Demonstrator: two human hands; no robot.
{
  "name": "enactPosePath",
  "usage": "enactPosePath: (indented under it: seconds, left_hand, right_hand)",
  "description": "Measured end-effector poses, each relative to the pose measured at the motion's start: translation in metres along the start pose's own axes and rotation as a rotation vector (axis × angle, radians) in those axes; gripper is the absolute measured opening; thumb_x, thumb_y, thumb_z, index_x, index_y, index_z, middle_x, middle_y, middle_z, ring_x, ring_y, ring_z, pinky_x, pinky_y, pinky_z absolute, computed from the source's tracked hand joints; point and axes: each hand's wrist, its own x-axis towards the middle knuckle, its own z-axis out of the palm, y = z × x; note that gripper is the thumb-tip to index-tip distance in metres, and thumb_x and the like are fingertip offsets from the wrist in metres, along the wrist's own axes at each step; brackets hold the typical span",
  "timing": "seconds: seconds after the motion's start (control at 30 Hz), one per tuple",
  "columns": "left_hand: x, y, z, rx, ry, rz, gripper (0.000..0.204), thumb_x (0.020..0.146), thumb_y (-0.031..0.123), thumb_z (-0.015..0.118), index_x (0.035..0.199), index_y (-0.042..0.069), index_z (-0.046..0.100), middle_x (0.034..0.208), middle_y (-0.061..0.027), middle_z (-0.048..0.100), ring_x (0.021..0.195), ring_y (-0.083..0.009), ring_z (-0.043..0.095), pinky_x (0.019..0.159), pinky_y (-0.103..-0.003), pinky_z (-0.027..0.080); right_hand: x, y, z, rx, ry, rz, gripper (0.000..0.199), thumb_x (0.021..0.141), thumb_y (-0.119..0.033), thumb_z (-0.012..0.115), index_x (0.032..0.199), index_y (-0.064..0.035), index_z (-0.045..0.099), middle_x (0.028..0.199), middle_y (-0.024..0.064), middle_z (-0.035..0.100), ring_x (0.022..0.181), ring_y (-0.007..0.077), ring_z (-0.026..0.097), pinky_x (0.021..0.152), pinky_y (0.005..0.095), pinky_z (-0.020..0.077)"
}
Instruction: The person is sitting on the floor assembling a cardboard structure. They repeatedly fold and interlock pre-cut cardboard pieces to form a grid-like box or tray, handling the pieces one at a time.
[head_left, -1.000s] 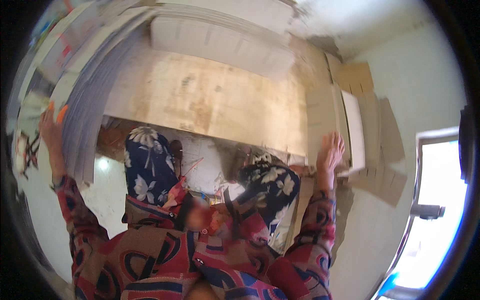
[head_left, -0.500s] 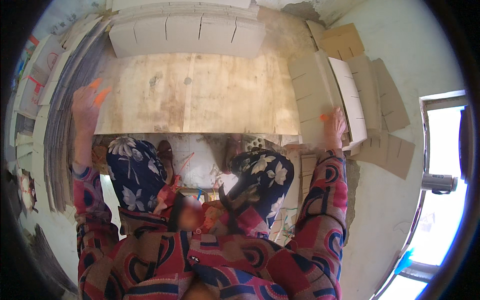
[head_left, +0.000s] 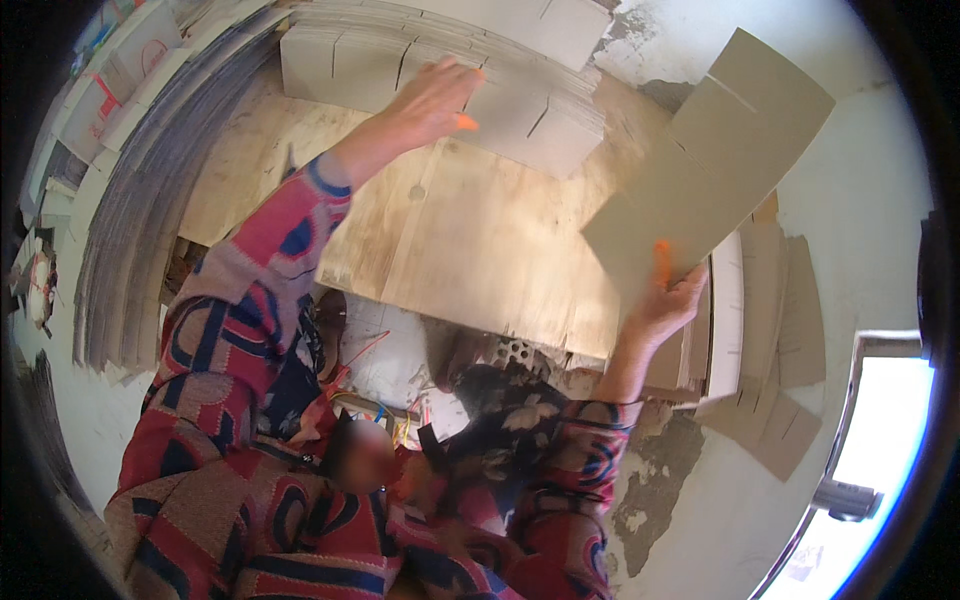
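Right grip (head_left: 665,305): clamped on the near end of a cardboard sheet (head_left: 715,150), whose long axis runs away and rightward from it. Left grip (head_left: 430,105): finger and thumb apart, nearer the cardboard stack (head_left: 545,125) than the right; contact cannot be told.

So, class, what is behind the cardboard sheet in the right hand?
Past its edges show the wooden board, pale wall and more cardboard pieces. Whatever lies directly behind the cardboard sheet is covered, so it cannot be seen.
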Motion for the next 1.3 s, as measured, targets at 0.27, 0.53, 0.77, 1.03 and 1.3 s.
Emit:
enactPosePath:
  seconds: [0.27, 0.53, 0.77, 1.03, 1.3]
  left_hand:
    - [0.048, -0.025, 0.062, 0.260, -0.104, -0.020, 0.042, 0.065, 0.016, 0.075, 0.095, 0.003, 0.050, 0.094, -0.0099, 0.054, 0.095, -0.0269, 0.049, 0.086, -0.039, 0.039]
    - [0.055, -0.049, 0.070, 0.130, 0.007, 0.141, 0.014, 0.072, 0.009, 0.065, 0.080, 0.006, 0.053, 0.078, -0.0058, 0.055, 0.088, -0.0238, 0.051, 0.075, -0.034, 0.044]
    - [0.028, 0.003, 0.041, 0.040, -0.072, 0.204, 0.006, 0.074, 0.008, 0.059, 0.078, 0.007, 0.055, 0.072, -0.0030, 0.054, 0.079, -0.0214, 0.054, 0.062, -0.034, 0.047]
    - [0.012, 0.042, 0.023, 0.002, -0.054, 0.383, 0.005, 0.071, 0.007, 0.058, 0.075, 0.006, 0.055, 0.075, -0.0045, 0.056, 0.079, -0.0222, 0.055, 0.064, -0.034, 0.050]
    - [-0.005, 0.088, 0.002, -0.161, -0.014, 0.481, 0.010, 0.071, 0.008, 0.056, 0.079, 0.002, 0.053, 0.078, -0.0074, 0.052, 0.078, -0.0228, 0.054, 0.065, -0.034, 0.048]
  right_hand:
    - [-0.015, -0.019, 0.063, 0.158, -0.106, -0.004, 0.045, 0.084, -0.003, 0.064, 0.126, -0.0040, 0.046, 0.108, 0.0152, 0.064, 0.092, 0.0225, 0.063, 0.076, 0.0316, 0.0512]
    - [-0.015, -0.019, 0.079, 0.179, -0.122, 0.004, 0.052, 0.086, -0.006, 0.064, 0.132, -0.0028, 0.041, 0.123, 0.0153, 0.056, 0.108, 0.0218, 0.056, 0.090, 0.0310, 0.0449]
    - [-0.016, -0.024, 0.078, 0.069, -0.135, -0.102, 0.062, 0.086, -0.007, 0.062, 0.139, -0.0094, 0.030, 0.124, 0.0193, 0.055, 0.101, 0.0313, 0.062, 0.078, 0.0361, 0.0521]
    - [-0.021, -0.027, 0.073, 0.083, -0.315, 0.031, 0.061, 0.088, -0.011, 0.060, 0.140, -0.0119, 0.029, 0.127, 0.0190, 0.052, 0.104, 0.0331, 0.060, 0.081, 0.0383, 0.0511]
    - [-0.028, -0.013, 0.089, 0.042, -0.377, -0.190, 0.073, 0.083, 0.002, 0.056, 0.144, -0.0109, 0.016, 0.128, 0.0238, 0.048, 0.094, 0.0408, 0.060, 0.070, 0.0432, 0.0527]
